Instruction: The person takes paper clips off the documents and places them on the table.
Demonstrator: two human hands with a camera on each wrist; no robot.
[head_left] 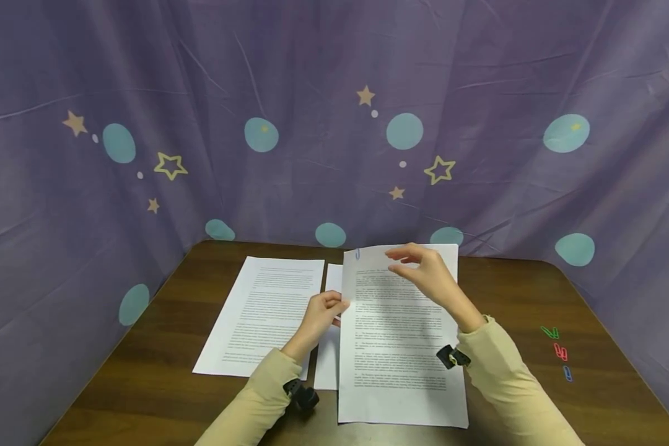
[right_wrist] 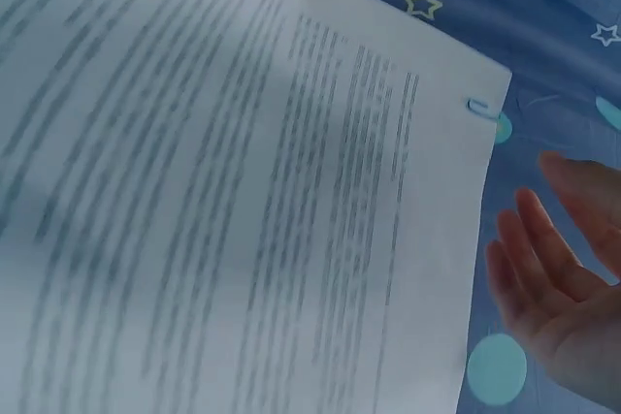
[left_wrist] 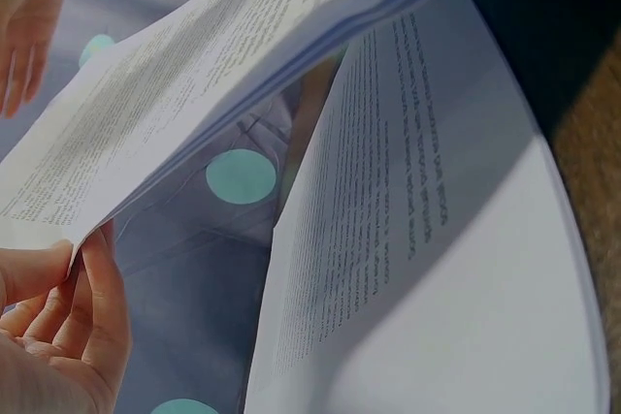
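Observation:
A stack of printed sheets (head_left: 401, 347) is held up off the table, tilted toward the head camera. My left hand (head_left: 321, 316) pinches its left edge between thumb and fingers; the left wrist view shows that pinch and several layers of paper. A blue paper clip (head_left: 358, 254) sits on the stack's top edge near the left corner, also visible as a clip (right_wrist: 480, 110) in the right wrist view. My right hand (head_left: 424, 272) hovers by the top edge, fingers loosely bent and apart, with nothing between them.
Another printed page (head_left: 273, 316) lies flat at the left of the brown table (head_left: 513, 291). A further sheet (head_left: 327, 359) lies partly under the raised stack. On the right lie green clips (head_left: 550, 332), red clips (head_left: 560, 352) and a spare blue clip (head_left: 567, 373). A patterned curtain hangs behind.

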